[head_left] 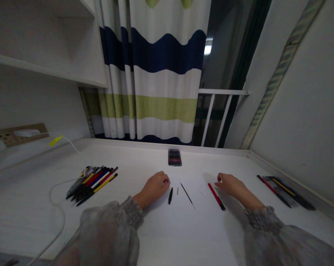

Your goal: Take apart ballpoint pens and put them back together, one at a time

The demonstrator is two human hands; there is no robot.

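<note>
My left hand (156, 186) rests on the white desk with its fingers loosely curled, a small gap at thumb and forefinger, nothing seen in it. Just right of it lies a short black pen part (170, 195). A tiny pale spring-like piece (177, 191) and a thin dark pen refill (186, 194) lie between my hands. My right hand (230, 185) hovers over or rests on the desk, I cannot tell which; its thumb and forefinger are apart and hold nothing visible. Beside it is a red pen barrel (216, 195) with a black end.
A pile of assorted pens (93, 183) lies on the left. More pen parts (284, 190) lie at the right edge. A small dark, blurred object (174, 157) sits at the back. A white cable (63, 214) runs along the left; a striped curtain (167, 81) hangs behind the desk.
</note>
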